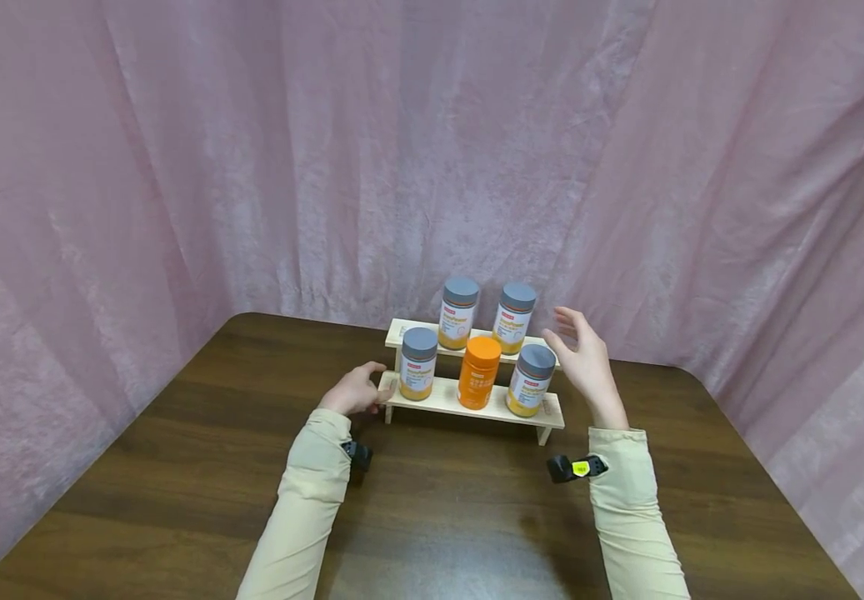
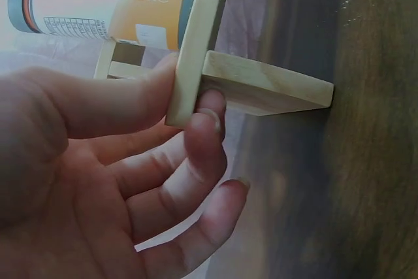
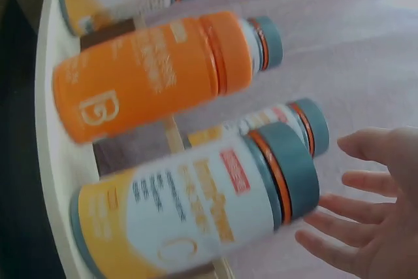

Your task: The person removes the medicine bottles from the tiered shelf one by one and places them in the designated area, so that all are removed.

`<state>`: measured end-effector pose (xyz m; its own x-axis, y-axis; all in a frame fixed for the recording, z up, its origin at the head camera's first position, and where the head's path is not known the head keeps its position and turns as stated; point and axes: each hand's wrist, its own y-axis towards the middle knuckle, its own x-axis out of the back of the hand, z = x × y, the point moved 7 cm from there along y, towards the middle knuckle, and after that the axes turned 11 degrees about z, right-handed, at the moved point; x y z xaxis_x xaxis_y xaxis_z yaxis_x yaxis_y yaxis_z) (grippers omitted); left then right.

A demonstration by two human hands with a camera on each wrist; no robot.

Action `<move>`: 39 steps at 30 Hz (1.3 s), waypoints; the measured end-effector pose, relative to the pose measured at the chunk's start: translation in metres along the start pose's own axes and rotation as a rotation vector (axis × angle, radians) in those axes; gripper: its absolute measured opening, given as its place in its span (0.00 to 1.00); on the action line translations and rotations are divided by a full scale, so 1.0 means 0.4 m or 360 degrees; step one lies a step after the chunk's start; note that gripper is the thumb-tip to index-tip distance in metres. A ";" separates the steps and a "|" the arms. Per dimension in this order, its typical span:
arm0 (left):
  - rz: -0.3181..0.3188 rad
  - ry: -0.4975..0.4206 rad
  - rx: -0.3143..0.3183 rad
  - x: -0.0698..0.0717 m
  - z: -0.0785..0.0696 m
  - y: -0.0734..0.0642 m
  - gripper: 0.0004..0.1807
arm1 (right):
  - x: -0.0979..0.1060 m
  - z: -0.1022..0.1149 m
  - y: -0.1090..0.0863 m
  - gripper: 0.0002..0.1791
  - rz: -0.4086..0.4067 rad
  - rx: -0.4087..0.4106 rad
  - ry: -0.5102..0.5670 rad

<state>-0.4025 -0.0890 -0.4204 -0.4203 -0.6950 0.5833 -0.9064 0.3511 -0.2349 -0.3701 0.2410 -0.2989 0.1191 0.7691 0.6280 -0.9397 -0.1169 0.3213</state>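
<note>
A two-tier light wooden rack (image 1: pixel 442 398) carries supplement jars. On its lower step stand a grey-lidded jar (image 1: pixel 418 364) at left, an orange jar (image 1: pixel 479 372) in the middle and another grey-lidded jar (image 1: pixel 531 381) at right. Two more grey-lidded jars, a left one (image 1: pixel 457 313) and a right one (image 1: pixel 512 318), stand on the upper step. My left hand (image 1: pixel 357 390) pinches the lower step's left end, thumb on top and fingers beneath, as the left wrist view shows. Beside the rack's right side, my right hand (image 1: pixel 585 358) hovers with fingers spread, holding nothing.
The rack stands on a dark brown wooden table (image 1: pixel 461 517) with rounded far corners. Pink velvet curtains (image 1: pixel 342 167) hang behind and at both sides. Black wrist cameras are strapped over both pale sleeves (image 1: pixel 622 492).
</note>
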 end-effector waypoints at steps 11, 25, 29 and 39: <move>-0.0029 -0.0068 -0.0006 -0.001 0.007 -0.003 0.32 | -0.036 0.018 0.067 0.37 0.0151 -0.0183 0.0092; -0.0037 -0.0174 -0.0017 -0.012 -0.003 -0.005 0.31 | -0.074 0.020 0.129 0.45 0.0263 -0.0343 0.0008; -0.0031 -0.0170 -0.0019 -0.020 -0.005 -0.003 0.31 | -0.070 0.019 0.127 0.41 0.0217 -0.0357 -0.0023; -0.0032 -0.0152 -0.0021 -0.019 -0.012 0.000 0.31 | -0.056 0.033 0.139 0.41 0.0290 -0.0293 -0.0030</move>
<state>-0.3992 -0.0806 -0.4210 -0.4044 -0.7586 0.5109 -0.9145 0.3441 -0.2130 -0.4207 0.2090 -0.2859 -0.0535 0.7336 0.6774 -0.9885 -0.1348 0.0679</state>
